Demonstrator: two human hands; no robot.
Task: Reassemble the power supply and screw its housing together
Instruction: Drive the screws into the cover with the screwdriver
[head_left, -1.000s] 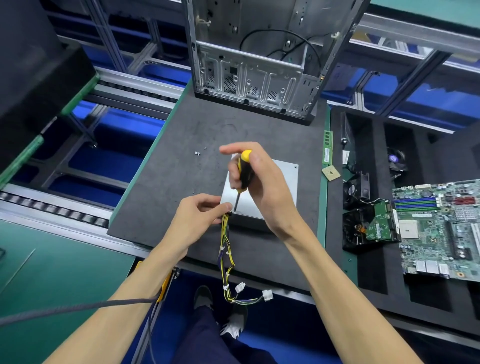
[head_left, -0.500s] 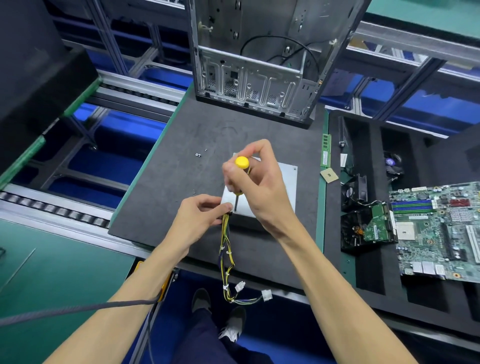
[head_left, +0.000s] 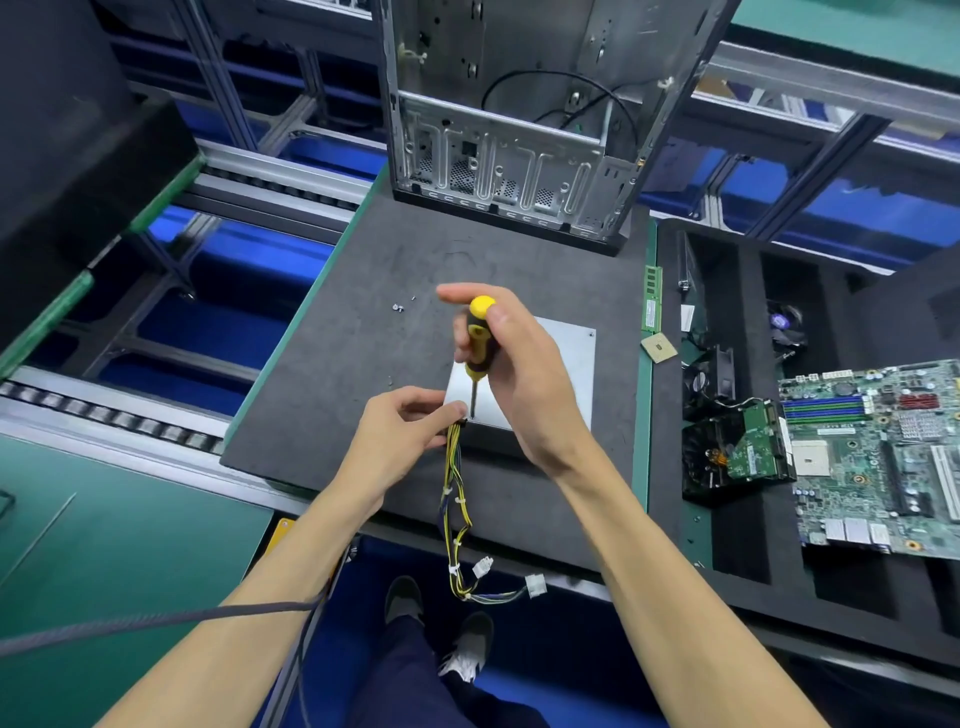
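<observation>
The silver power supply (head_left: 563, 364) lies flat on the black foam mat (head_left: 337, 364). Its yellow and black cable bundle (head_left: 457, 509) hangs over the mat's front edge. My right hand (head_left: 519, 374) grips a yellow and black screwdriver (head_left: 479, 343), held upright with its tip on the near left corner of the housing. My left hand (head_left: 400, 441) rests at that same corner, its fingertips pinching at the screwdriver tip where the cables come out. The screw itself is hidden.
Two small screws (head_left: 402, 305) lie on the mat behind the housing. An open PC case (head_left: 519, 130) stands at the back. To the right are a RAM stick (head_left: 652, 299), a CPU (head_left: 658, 348), a hard drive (head_left: 748, 447) and a motherboard (head_left: 883, 452) on a foam tray.
My right hand has re-gripped the screwdriver handle, its fingers shifting round it from one frame to the other. The tip stays at the same corner and my left hand has not moved.
</observation>
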